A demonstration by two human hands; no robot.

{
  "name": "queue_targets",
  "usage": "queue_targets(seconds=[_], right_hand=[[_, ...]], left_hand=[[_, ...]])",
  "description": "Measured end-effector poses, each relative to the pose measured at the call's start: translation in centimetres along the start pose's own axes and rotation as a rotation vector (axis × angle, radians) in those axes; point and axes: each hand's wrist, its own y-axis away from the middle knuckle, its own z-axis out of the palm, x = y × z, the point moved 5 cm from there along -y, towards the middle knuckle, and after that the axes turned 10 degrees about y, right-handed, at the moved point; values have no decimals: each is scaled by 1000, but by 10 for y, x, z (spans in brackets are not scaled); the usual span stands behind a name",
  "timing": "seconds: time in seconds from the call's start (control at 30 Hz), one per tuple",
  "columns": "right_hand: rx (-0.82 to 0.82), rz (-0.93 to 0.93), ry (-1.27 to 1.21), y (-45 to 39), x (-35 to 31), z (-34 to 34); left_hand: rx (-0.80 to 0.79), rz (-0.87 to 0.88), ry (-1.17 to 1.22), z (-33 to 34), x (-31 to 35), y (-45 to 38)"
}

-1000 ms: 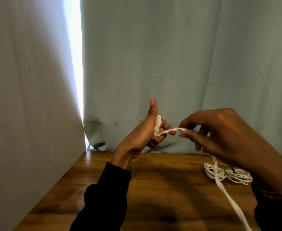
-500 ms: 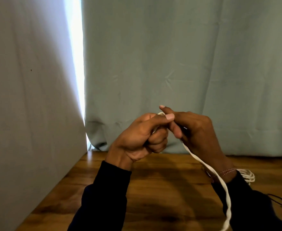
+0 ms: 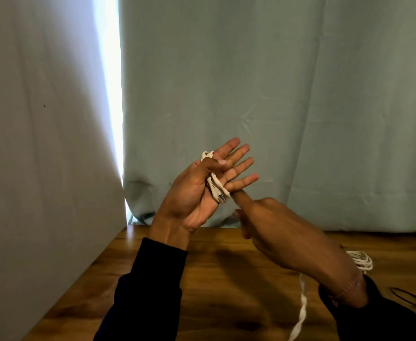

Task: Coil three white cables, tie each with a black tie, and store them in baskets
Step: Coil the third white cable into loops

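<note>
Cable (image 3: 216,187) sits thumb-pinned across the left hand's (image 3: 197,190) straight fingers; the right hand (image 3: 283,238), blurred, grip unclear. Slackening could unravel the wraps.

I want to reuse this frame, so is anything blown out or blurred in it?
Head view: the gap between the curtains is blown out to white; the right hand is motion-blurred; the left hand and the cable are fairly sharp; the hands cast soft shadows on the table.
</note>
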Motion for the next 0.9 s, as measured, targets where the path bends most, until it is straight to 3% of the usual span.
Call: queue_targets(seconds=[0.17, 0.3, 0.43, 0.53, 0.63, 0.8, 0.9], right_hand=[[-89, -57, 22, 13, -19, -5], [-61, -109, 14, 19, -20, -10], [178, -86, 68, 18, -13, -30], [385, -113, -39, 17, -6, -46], [466, -153, -29, 20, 2, -53], [585, -245, 141, 26, 16, -65], [814, -96, 362, 34, 32, -76]], left_hand=[[126, 48, -75, -11, 5, 0], [270, 92, -201, -18, -2, -3], [284, 103, -328, -18, -5, -4], [285, 53, -663, -22, -3, -2], [190, 29, -868, -18, -5, 2], [4, -93, -805, 14, -15, 8], [23, -194, -761, 9, -18, 9]])
